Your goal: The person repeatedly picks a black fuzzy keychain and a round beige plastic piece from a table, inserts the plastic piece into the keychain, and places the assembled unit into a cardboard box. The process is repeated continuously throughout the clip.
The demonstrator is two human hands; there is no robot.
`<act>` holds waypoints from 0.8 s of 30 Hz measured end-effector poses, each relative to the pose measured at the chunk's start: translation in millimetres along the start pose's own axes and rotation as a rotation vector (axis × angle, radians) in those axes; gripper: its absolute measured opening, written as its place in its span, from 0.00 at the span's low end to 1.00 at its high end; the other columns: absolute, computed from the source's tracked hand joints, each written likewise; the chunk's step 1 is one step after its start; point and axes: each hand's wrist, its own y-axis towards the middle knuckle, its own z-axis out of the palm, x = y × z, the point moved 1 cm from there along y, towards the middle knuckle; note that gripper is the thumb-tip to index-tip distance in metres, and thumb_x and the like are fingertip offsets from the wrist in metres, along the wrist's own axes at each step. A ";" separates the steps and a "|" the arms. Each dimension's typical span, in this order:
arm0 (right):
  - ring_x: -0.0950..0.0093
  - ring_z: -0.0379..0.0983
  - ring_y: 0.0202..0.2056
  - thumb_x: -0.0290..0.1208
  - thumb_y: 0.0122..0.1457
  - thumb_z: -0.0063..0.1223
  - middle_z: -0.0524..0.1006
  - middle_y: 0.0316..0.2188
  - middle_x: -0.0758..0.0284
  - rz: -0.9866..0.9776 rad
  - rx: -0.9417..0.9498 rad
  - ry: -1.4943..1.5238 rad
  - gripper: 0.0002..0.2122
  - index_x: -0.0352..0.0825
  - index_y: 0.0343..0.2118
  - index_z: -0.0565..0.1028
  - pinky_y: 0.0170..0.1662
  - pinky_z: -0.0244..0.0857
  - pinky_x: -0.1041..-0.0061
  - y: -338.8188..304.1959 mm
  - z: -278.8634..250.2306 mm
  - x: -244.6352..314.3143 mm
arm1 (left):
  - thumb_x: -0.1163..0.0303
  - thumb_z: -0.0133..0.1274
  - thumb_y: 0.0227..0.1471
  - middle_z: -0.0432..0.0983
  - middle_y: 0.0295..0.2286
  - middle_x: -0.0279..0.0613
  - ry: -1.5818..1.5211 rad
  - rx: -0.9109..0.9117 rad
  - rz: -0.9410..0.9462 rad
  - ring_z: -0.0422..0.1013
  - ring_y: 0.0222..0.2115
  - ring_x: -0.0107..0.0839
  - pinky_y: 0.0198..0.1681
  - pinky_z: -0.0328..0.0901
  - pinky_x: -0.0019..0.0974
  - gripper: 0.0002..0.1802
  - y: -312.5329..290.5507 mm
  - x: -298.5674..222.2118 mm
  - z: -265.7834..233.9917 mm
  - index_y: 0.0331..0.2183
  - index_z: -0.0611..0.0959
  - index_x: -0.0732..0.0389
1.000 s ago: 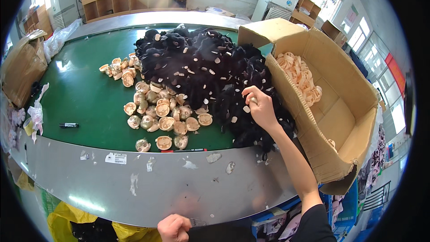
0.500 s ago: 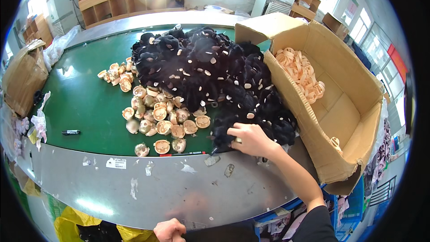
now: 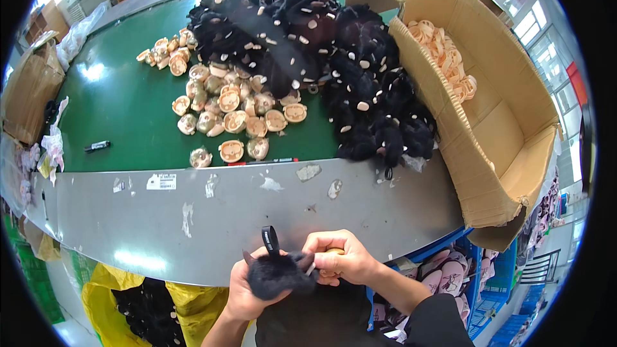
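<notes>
The table [image 3: 385,212] before you has a smooth green top bordered by scuffed bare metal. Along the table's right side stands a cardboard box [image 3: 466,160], its brown walls creased and its flaps open. The large heap of black fluffy pieces [image 3: 308,51], dotted with pale oval patches, covers the table's middle and far part, up against that box. Below the table's near edge, to the left, sits a crinkled yellow bag [image 3: 196,302] with more black fluff inside; below the same edge on the right lie pink slippers [image 3: 452,276]. Left of the table's middle are hard, glossy, peach-coloured hollow shells [image 3: 230,101], some cup-side up. The black plush piece [image 3: 279,276], soft and eared, is just off the table's near edge: your left hand [image 3: 241,286] cups it from below, while your right hand [image 3: 347,260] is closed around a tan rounded thing [image 3: 335,251], fingertips pinched at the plush's edge. A white sticker [image 3: 160,182] with dark print marks the table's metal border, a black marker [image 3: 98,146] with pale print lies on its left side, and the plush's black ribbon loop [image 3: 270,239] bears small pale lettering.
</notes>
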 end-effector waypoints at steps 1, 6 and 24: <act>0.83 0.63 0.17 0.28 0.66 0.53 0.75 0.23 0.64 -0.074 -0.045 0.002 0.07 0.28 0.35 0.72 0.20 0.57 0.82 1.5 -0.4 -8.8 | 0.71 0.71 0.41 0.78 0.41 0.43 -0.185 0.009 -0.021 0.76 0.43 0.42 0.48 0.70 0.41 0.29 -10.9 13.2 -11.9 0.45 0.77 0.62; 0.83 0.67 0.21 0.37 0.67 0.54 0.76 0.24 0.66 -0.416 -0.427 -0.241 0.13 0.30 0.33 0.74 0.25 0.62 0.85 -3.3 -11.4 -40.5 | 0.68 0.67 0.45 0.79 0.38 0.51 -0.019 -0.201 -0.110 0.77 0.46 0.57 0.50 0.73 0.57 0.24 -17.9 -16.2 4.8 0.41 0.77 0.70; 0.77 0.72 0.27 0.22 0.61 0.59 0.77 0.27 0.65 -0.652 -0.412 -0.816 0.04 0.28 0.30 0.77 0.32 0.65 0.78 -9.3 17.7 -33.5 | 0.74 0.61 0.43 0.68 0.58 0.61 -0.338 -0.171 -0.119 0.70 0.56 0.53 0.63 0.63 0.54 0.39 -22.2 1.0 13.5 0.57 0.67 0.72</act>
